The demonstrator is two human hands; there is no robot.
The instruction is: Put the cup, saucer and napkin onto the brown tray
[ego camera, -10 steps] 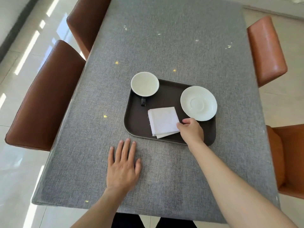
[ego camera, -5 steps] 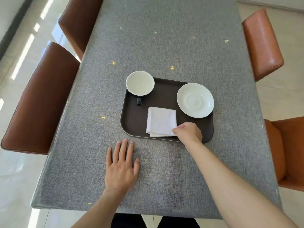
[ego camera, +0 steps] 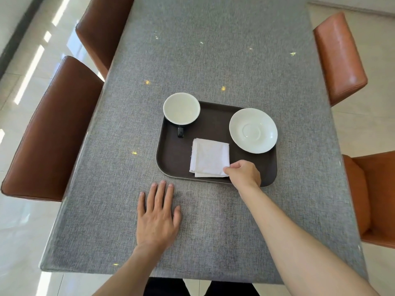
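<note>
The brown tray [ego camera: 213, 124] lies on the grey table. In its far left corner stands the cup [ego camera: 181, 108], white inside, dark outside, with its handle pointing toward me. The white saucer [ego camera: 253, 130] rests at the tray's far right. The folded white napkin [ego camera: 209, 158] lies flat near the tray's front edge. My right hand [ego camera: 243, 174] pinches the napkin's near right corner with thumb and fingers. My left hand [ego camera: 158, 212] lies flat on the table in front of the tray, fingers spread, holding nothing.
The grey tabletop [ego camera: 213, 60] stretches away beyond the tray. Brown chairs [ego camera: 55, 129] stand along the left side and orange ones [ego camera: 337, 58] along the right. The table's near edge is just below my forearms.
My right hand has turned and slid the napkin a little nearer the tray's front edge while keeping hold of its corner. The left hand has stayed flat.
</note>
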